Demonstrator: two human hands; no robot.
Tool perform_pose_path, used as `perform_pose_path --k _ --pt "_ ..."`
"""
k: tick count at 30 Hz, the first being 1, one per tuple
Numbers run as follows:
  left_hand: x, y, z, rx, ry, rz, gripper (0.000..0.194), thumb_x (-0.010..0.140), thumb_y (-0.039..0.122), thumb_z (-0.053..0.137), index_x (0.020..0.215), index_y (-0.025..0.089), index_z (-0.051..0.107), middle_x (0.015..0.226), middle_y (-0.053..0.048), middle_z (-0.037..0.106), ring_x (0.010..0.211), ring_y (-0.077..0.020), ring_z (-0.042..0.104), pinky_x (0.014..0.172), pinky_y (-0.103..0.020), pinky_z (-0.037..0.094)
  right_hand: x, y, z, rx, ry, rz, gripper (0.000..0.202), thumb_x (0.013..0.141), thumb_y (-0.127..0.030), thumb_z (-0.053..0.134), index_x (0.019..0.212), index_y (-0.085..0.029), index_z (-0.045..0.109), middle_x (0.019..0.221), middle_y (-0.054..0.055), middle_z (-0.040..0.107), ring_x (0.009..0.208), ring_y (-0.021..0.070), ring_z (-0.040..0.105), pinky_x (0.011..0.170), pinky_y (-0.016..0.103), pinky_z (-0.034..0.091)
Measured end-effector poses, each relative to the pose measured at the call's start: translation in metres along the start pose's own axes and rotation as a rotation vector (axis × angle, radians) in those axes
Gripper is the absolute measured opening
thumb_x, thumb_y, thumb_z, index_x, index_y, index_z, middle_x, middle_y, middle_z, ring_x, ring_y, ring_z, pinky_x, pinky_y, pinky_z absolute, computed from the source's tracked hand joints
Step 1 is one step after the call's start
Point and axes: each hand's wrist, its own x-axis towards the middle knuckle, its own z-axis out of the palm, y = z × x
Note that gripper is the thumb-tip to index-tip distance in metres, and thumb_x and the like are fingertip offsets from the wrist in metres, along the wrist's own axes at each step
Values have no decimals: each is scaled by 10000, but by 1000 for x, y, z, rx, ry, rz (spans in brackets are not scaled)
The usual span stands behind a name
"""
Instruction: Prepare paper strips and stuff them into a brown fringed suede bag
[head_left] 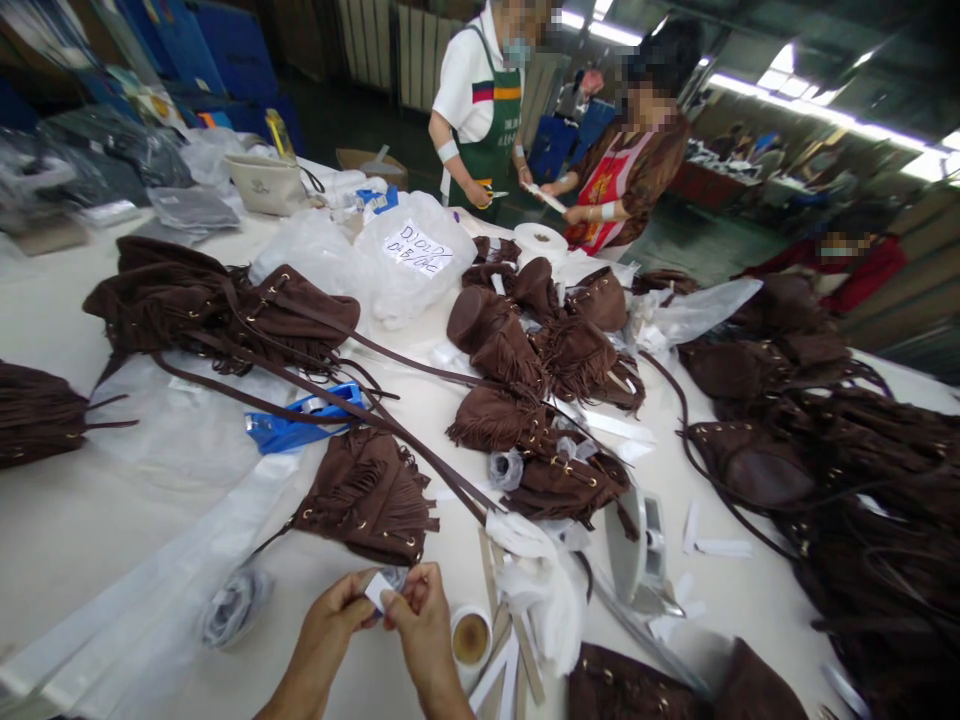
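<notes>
My left hand [334, 622] and my right hand [421, 618] are close together near the bottom centre, fingers pinched on a small white tag [378, 592]. Some clear, crumpled plastic [393, 576] shows between the fingertips behind the tag. Just beyond the hands lies a brown fringed bag [367, 497] with small gold eyelets. To the left of my left hand sits a coil of clear plastic [235, 604]. A roll of tape [471, 638] stands beside my right hand.
Blue tape dispenser [305, 416] lies left of centre, among long brown straps. Brown bags [517, 340] are piled at the centre and right. A grey dispenser [637, 550], white cloth [544, 590] and paper strips are right of the hands. Two people stand across the white table.
</notes>
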Motion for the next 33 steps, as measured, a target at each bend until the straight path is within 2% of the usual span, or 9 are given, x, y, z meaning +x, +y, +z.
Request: perform_pose_path --k 2,7,11,14,19,24,28,33 --pt "0 0 -1 13 28 21 380 660 281 648 1011 143 690 861 -59 727 805 -228 599 806 -363 472 0 -3 2 9 -1 29 311 736 -253 670 918 -217 421 680 -67 588 575 106 554 556 239 419" --pt "-4 7 0 83 59 72 301 649 382 694 871 180 709 1111 -86 726 1016 -291 617 883 -355 469 0 -11 6 41 11 90 323 697 -248 629 923 -222 400 739 -32 654 610 123 585 580 253 436" --pt "-3 4 4 160 107 86 298 674 447 711 822 190 679 1047 -82 730 952 -278 629 867 -349 477 -1 -18 10 53 51 121 344 630 -240 591 901 -230 379 690 -55 637 563 111 554 555 245 423" --pt "3 -4 6 180 124 106 271 696 414 691 858 197 666 1033 -74 729 891 -259 636 829 -347 488 1 -16 14 65 87 140 356 598 -234 581 885 -236 371 661 -68 619 542 106 537 533 236 408" --pt "9 -11 8 220 122 153 202 720 387 657 800 202 659 1072 -91 721 930 -278 650 824 -367 498 8 -2 15 102 176 205 402 545 -191 596 876 -246 374 602 -89 575 506 112 521 486 225 385" --pt "5 -6 12 292 115 257 69 741 252 589 751 219 649 1046 -86 709 1038 -282 625 943 -401 460 11 6 13 143 236 251 411 548 -206 622 900 -236 414 631 -61 624 530 136 565 496 253 449" --pt "0 -7 11 389 110 356 132 737 158 512 736 232 621 1131 -86 686 1127 -272 588 1027 -425 429 10 5 11 168 252 297 432 553 -237 682 913 -230 443 638 -50 645 529 145 581 513 279 482" --pt "-8 -13 9 529 57 439 168 746 143 528 830 243 633 1225 -88 646 1208 -276 542 1069 -449 410 7 -6 6 161 252 370 433 546 -270 705 888 -234 443 538 -79 600 444 116 512 486 261 451"
